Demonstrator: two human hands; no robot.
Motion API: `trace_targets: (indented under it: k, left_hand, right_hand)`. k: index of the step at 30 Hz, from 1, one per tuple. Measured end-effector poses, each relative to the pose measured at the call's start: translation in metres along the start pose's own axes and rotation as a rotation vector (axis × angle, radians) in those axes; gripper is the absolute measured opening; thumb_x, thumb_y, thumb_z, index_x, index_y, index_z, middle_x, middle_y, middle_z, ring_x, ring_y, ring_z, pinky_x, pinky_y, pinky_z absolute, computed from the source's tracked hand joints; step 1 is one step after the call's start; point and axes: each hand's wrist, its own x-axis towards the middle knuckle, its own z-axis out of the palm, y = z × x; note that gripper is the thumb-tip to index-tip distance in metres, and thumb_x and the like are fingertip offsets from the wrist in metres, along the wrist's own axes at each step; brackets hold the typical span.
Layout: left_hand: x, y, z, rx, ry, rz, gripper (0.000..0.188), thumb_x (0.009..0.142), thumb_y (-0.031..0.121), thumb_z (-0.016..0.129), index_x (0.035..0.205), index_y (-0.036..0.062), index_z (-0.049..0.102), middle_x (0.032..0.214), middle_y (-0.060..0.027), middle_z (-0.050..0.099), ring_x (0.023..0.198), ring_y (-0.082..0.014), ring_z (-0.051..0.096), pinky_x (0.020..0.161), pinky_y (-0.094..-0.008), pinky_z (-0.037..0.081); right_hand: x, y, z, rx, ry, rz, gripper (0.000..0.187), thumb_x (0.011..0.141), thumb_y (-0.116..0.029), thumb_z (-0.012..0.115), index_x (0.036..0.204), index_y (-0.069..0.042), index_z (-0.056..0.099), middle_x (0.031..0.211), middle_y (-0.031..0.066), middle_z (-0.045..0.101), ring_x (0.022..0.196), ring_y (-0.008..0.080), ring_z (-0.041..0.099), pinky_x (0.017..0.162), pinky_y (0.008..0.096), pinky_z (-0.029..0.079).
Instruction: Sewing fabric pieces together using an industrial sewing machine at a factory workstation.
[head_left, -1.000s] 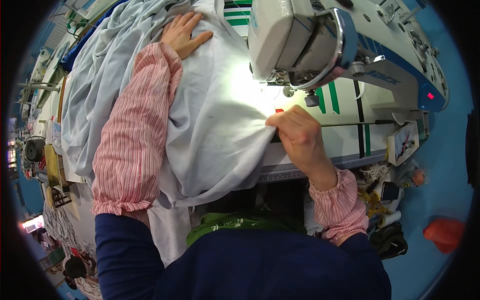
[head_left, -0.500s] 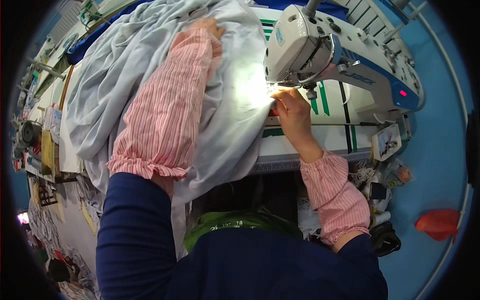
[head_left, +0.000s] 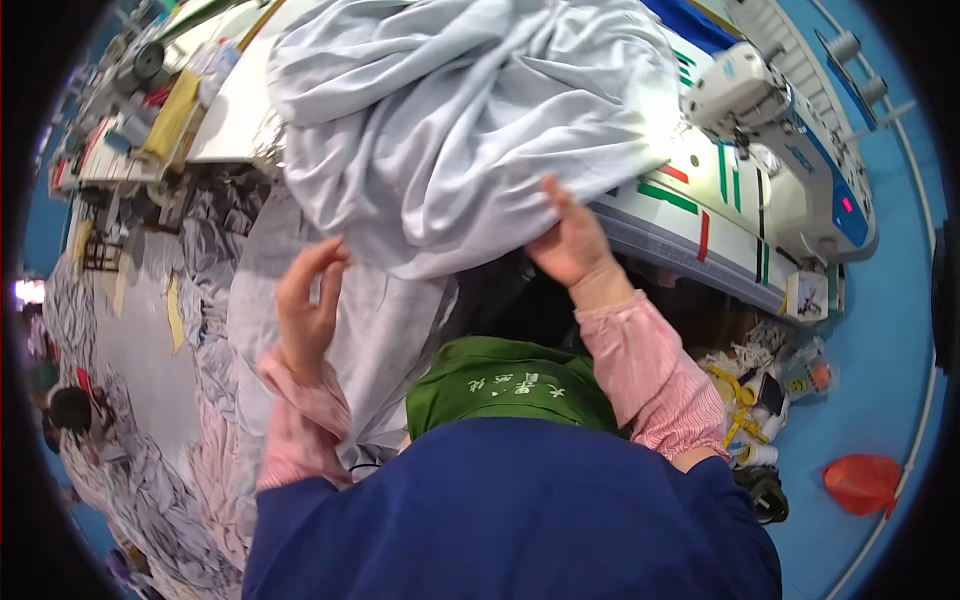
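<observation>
A large pale grey cloth [head_left: 440, 130] lies in loose folds over the sewing table, its near edge hanging toward me. My left hand [head_left: 308, 305] is raised beside that edge on the left, its fingers curved with a gap to the thumb, holding nothing. At the cloth's near right edge is my right hand [head_left: 575, 248], touching the fabric, one digit stretched up and the others partly hidden. Beyond it, to the right, stands a white and blue sewing machine [head_left: 735, 95] with its lamp shining on the cloth.
Green and red tape strips mark the table top [head_left: 735, 215]. To the right, a small white box [head_left: 806, 295] sits at the table corner. A red bag [head_left: 862, 484] lies on the blue floor. Heaped cloth [head_left: 150, 500] covers the lower left; a cluttered side table [head_left: 130, 150] stands at left.
Both hands have come back toward me, the right one away from the machine's needle area. The cloth is now bunched nearer the middle, and the view has shifted, with the machine farther right.
</observation>
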Motion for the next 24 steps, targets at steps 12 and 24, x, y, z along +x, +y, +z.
trace_targets:
  k: [12, 24]
  left_hand:
    - [-0.059, -0.051, 0.033, -0.149, 0.303, -0.106, 0.051, 0.093, -0.008, 0.054, 0.141, 0.0033, 0.046, 0.129, -0.0122, 0.057, 0.098, -0.0171, 0.064, 0.081, -0.0271, 0.050]
    - [0.172, -0.019, 0.101, 0.101, -0.050, 0.337, 0.046, 0.086, 0.004, 0.067, 0.130, 0.0028, 0.054, 0.128, -0.0162, 0.056, 0.103, -0.0323, 0.064, 0.087, -0.0370, 0.052]
  right_hand:
    - [0.036, -0.029, 0.149, -0.673, -0.292, -0.394, 0.039, 0.095, -0.027, 0.064, 0.128, -0.007, 0.058, 0.125, 0.0117, 0.062, 0.117, 0.0263, 0.058, 0.102, 0.0409, 0.046]
    - [-0.102, -0.071, -0.012, 0.052, 0.062, -0.578, 0.035, 0.100, -0.024, 0.057, 0.133, -0.010, 0.054, 0.133, 0.0067, 0.060, 0.119, 0.0208, 0.059, 0.094, 0.0409, 0.053]
